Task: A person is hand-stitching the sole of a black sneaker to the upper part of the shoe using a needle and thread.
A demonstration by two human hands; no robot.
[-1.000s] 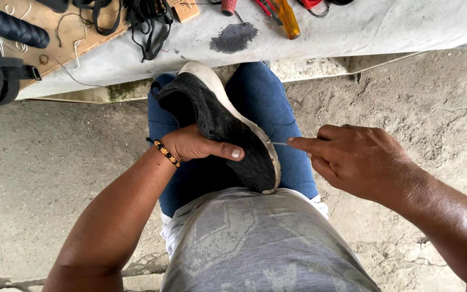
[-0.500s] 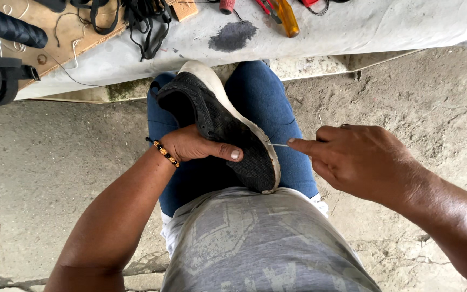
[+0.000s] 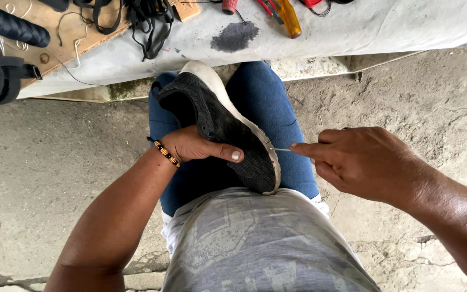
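Left hand [image 3: 198, 147], wearing a beaded orange-and-black bracelet [image 3: 166, 153], closed around the black knit-fabric shoe with the off-white rubber sole [image 3: 220, 127], thumb pressed across the upper, fingers hidden behind it. Shoe resting tilted on the lap, across the blue denim thighs [image 3: 268, 103], toe pointing away toward the counter edge, heel near the grey patterned shirt [image 3: 255, 243]. Judged light and easy to steady one-handed; upper soft and yielding, likely to collapse under pressure; sole firmer and springy, the better place for a hold; seam between upper and sole the stiffest line to work through. Right hand [image 3: 363, 162] pinched shut on a thin metal needle [image 3: 282, 150], tip at the sole edge on the shoe's right side; needle slender, slippery and sharp, best held close to the point of entry. Open room: bare concrete floor [image 3: 39, 178] to the left and rough ground to the right, leaving free sweep for either elbow. Ahead, the grey cloth-covered counter [image 3: 352, 27] close to the knees, carrying black laces [image 3: 147, 21], a yellow-handled tool [image 3: 287, 16] and a dark stain [image 3: 236, 35]; limited forward clearance past the toe of the shoe.
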